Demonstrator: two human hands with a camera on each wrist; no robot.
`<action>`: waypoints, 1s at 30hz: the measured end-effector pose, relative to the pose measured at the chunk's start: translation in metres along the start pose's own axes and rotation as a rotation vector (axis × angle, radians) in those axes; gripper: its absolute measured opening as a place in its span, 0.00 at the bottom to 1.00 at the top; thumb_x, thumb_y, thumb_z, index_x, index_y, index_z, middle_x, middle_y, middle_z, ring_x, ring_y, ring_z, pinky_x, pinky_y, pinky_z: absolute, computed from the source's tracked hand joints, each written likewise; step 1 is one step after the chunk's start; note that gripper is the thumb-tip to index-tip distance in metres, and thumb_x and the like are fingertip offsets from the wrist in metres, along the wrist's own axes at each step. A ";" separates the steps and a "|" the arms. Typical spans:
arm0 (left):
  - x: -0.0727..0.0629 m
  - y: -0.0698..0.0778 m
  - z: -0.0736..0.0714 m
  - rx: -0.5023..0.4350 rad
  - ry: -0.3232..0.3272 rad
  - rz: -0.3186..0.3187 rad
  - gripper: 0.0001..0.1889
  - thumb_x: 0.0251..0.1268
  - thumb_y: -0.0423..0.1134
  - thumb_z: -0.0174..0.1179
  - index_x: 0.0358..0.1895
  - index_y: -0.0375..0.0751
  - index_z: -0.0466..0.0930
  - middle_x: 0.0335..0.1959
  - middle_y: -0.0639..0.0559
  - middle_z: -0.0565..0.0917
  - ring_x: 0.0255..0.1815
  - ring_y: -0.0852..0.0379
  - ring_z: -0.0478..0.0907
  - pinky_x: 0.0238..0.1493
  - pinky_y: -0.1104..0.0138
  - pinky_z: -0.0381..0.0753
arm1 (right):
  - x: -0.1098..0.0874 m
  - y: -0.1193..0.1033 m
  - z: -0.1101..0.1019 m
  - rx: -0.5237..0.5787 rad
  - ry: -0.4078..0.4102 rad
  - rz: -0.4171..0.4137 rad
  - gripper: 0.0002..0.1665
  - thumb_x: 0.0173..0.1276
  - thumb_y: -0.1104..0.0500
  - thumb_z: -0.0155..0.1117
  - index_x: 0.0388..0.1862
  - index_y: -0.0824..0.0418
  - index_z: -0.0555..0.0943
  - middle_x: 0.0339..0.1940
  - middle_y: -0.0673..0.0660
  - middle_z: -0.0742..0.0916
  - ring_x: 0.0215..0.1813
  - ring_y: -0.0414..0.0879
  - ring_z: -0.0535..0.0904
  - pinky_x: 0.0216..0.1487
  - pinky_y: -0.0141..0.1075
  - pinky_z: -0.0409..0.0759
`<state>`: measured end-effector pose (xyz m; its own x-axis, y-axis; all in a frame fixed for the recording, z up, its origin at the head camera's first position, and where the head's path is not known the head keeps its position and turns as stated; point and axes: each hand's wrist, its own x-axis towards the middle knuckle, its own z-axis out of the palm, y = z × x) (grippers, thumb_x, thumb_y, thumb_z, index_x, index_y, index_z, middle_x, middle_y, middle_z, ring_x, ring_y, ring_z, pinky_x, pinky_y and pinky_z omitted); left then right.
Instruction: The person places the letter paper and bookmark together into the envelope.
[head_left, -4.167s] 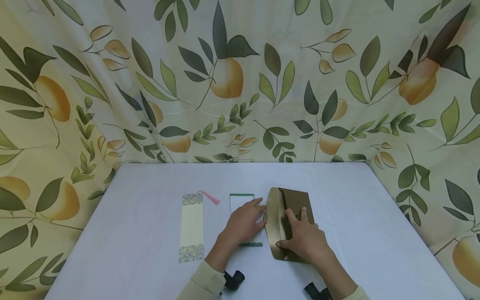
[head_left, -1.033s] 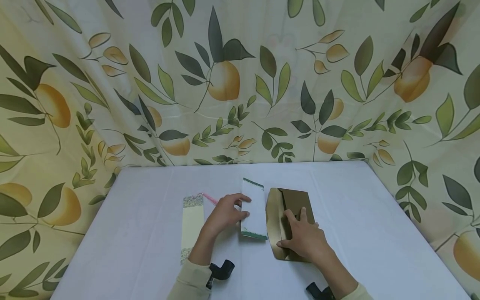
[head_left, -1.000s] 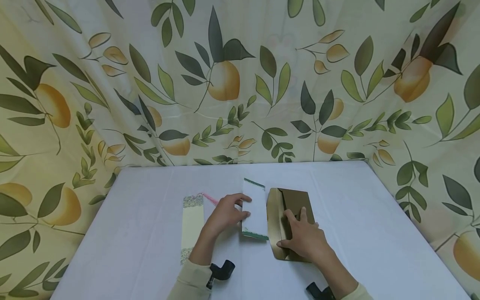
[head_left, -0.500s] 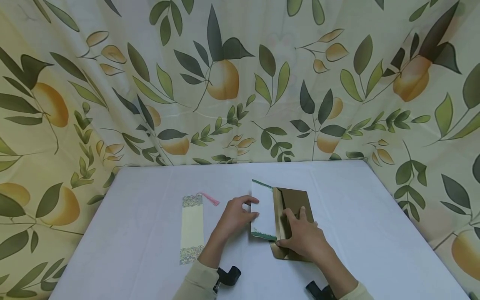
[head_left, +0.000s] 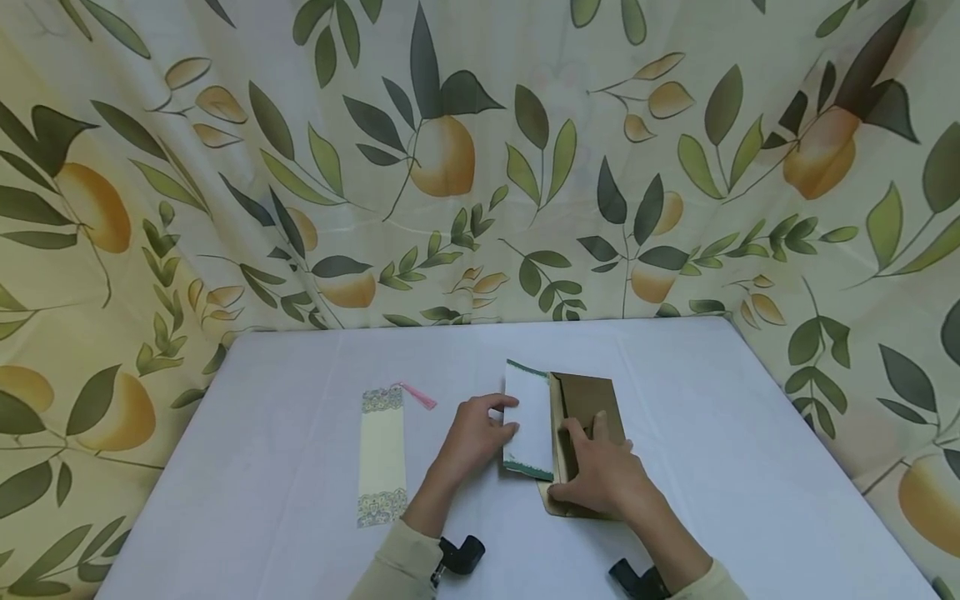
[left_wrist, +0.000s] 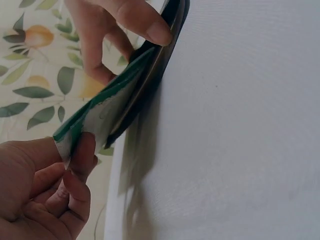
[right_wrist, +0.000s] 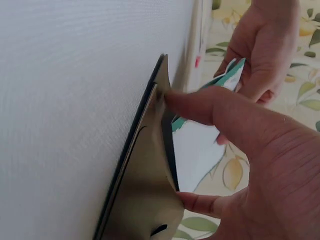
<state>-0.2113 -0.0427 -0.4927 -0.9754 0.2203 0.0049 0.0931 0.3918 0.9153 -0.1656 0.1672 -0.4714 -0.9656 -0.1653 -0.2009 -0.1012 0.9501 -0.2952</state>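
Note:
My left hand (head_left: 474,435) pinches the left edge of a folded white sheet of paper (head_left: 527,425) with green borders; the left wrist view shows the folded sheet (left_wrist: 112,105) between thumb and fingers. A gold-brown envelope (head_left: 592,397) lies to the right, its flap side toward the paper. The paper's right edge overlaps the flap and reaches the envelope's mouth. My right hand (head_left: 603,471) grips the envelope, thumb and fingers spread along its opening edge. In the right wrist view the envelope (right_wrist: 142,195) gapes there, with the paper (right_wrist: 197,150) at the gap.
A cream bookmark (head_left: 381,450) with patterned ends and a pink tassel (head_left: 417,396) lies left of the left hand. A white cloth covers the table (head_left: 247,467). Behind it hangs a fruit-and-leaf patterned curtain (head_left: 480,217). Black wrist devices (head_left: 462,555) sit by both forearms.
The left hand has picked the paper up from the table and carried it right, over the envelope's flap. In the last half second it barely moved. The right hand has stayed on the envelope.

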 end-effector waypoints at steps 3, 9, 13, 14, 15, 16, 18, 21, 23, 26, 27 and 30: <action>0.000 -0.001 0.001 0.005 -0.020 -0.007 0.16 0.64 0.29 0.69 0.55 0.37 0.87 0.52 0.43 0.84 0.20 0.63 0.73 0.22 0.69 0.72 | 0.000 0.001 0.001 -0.011 0.001 -0.011 0.58 0.48 0.35 0.81 0.73 0.57 0.68 0.72 0.87 0.61 0.53 0.97 0.64 0.46 0.76 0.73; 0.000 -0.001 0.002 0.023 -0.092 -0.026 0.20 0.63 0.28 0.65 0.59 0.39 0.86 0.52 0.47 0.83 0.18 0.62 0.69 0.21 0.69 0.70 | 0.001 0.000 0.002 -0.009 0.001 0.000 0.60 0.47 0.33 0.81 0.74 0.57 0.67 0.72 0.87 0.61 0.53 0.97 0.64 0.47 0.76 0.72; 0.000 0.000 0.001 0.044 -0.141 -0.005 0.22 0.63 0.28 0.64 0.61 0.39 0.85 0.49 0.48 0.84 0.18 0.61 0.70 0.20 0.68 0.72 | 0.000 -0.001 0.001 -0.003 0.007 0.003 0.61 0.47 0.33 0.82 0.74 0.58 0.67 0.72 0.87 0.61 0.53 0.97 0.64 0.47 0.76 0.72; 0.000 0.001 0.000 0.047 -0.153 0.001 0.22 0.64 0.28 0.63 0.62 0.38 0.85 0.48 0.48 0.84 0.18 0.61 0.71 0.21 0.68 0.73 | 0.000 -0.001 0.000 -0.001 0.007 0.003 0.62 0.47 0.33 0.82 0.74 0.58 0.67 0.72 0.87 0.61 0.54 0.97 0.64 0.47 0.76 0.72; 0.000 0.001 -0.001 0.050 -0.165 0.006 0.22 0.64 0.28 0.63 0.62 0.38 0.84 0.46 0.49 0.84 0.18 0.62 0.72 0.21 0.68 0.73 | 0.000 -0.001 0.000 0.002 0.006 0.003 0.62 0.47 0.33 0.82 0.74 0.59 0.67 0.72 0.87 0.61 0.54 0.97 0.63 0.47 0.77 0.72; 0.000 0.001 -0.002 0.048 -0.176 0.010 0.22 0.64 0.28 0.63 0.62 0.38 0.84 0.44 0.50 0.84 0.19 0.62 0.72 0.21 0.69 0.74 | 0.000 -0.001 0.000 0.006 0.005 0.002 0.62 0.47 0.33 0.82 0.74 0.59 0.67 0.72 0.87 0.61 0.54 0.98 0.63 0.47 0.77 0.72; -0.001 0.002 -0.003 0.044 -0.194 0.014 0.22 0.64 0.27 0.62 0.63 0.37 0.84 0.41 0.52 0.82 0.19 0.62 0.73 0.21 0.69 0.73 | 0.000 -0.001 -0.001 0.012 0.001 0.002 0.63 0.46 0.33 0.83 0.75 0.59 0.67 0.73 0.87 0.61 0.54 0.98 0.63 0.47 0.77 0.71; -0.001 0.003 -0.003 0.049 -0.208 0.008 0.22 0.65 0.26 0.62 0.63 0.38 0.84 0.39 0.52 0.80 0.20 0.62 0.72 0.22 0.69 0.72 | 0.000 0.000 -0.001 0.016 -0.002 0.001 0.63 0.46 0.33 0.83 0.75 0.59 0.67 0.72 0.87 0.61 0.55 0.98 0.63 0.47 0.78 0.71; 0.000 0.003 -0.002 0.042 -0.211 0.009 0.22 0.65 0.25 0.63 0.62 0.37 0.84 0.41 0.51 0.81 0.21 0.62 0.74 0.23 0.69 0.73 | 0.000 0.000 -0.001 0.013 0.000 0.001 0.63 0.45 0.32 0.83 0.74 0.59 0.67 0.72 0.87 0.61 0.54 0.97 0.63 0.46 0.77 0.72; 0.000 0.003 0.001 0.023 -0.213 0.001 0.22 0.65 0.25 0.65 0.63 0.36 0.83 0.44 0.50 0.81 0.24 0.62 0.78 0.25 0.69 0.75 | -0.001 0.000 -0.001 0.008 0.003 0.003 0.64 0.44 0.31 0.83 0.74 0.59 0.67 0.72 0.86 0.62 0.53 0.97 0.65 0.45 0.76 0.73; 0.000 0.003 0.002 0.014 -0.211 -0.002 0.22 0.65 0.25 0.66 0.63 0.36 0.82 0.44 0.50 0.81 0.25 0.62 0.79 0.25 0.69 0.76 | -0.001 -0.001 -0.001 0.007 0.006 0.004 0.64 0.44 0.31 0.83 0.74 0.59 0.67 0.72 0.86 0.62 0.53 0.96 0.66 0.45 0.76 0.74; 0.000 0.003 0.006 -0.008 -0.199 -0.004 0.22 0.65 0.25 0.67 0.63 0.35 0.81 0.44 0.50 0.81 0.25 0.61 0.81 0.26 0.70 0.76 | -0.002 -0.002 -0.002 0.012 0.011 0.002 0.64 0.44 0.30 0.83 0.73 0.58 0.68 0.72 0.86 0.63 0.52 0.95 0.68 0.43 0.74 0.75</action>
<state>-0.2102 -0.0362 -0.4927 -0.9171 0.3910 -0.0779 0.0865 0.3860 0.9184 -0.1644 0.1664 -0.4692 -0.9684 -0.1602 -0.1911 -0.0964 0.9473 -0.3056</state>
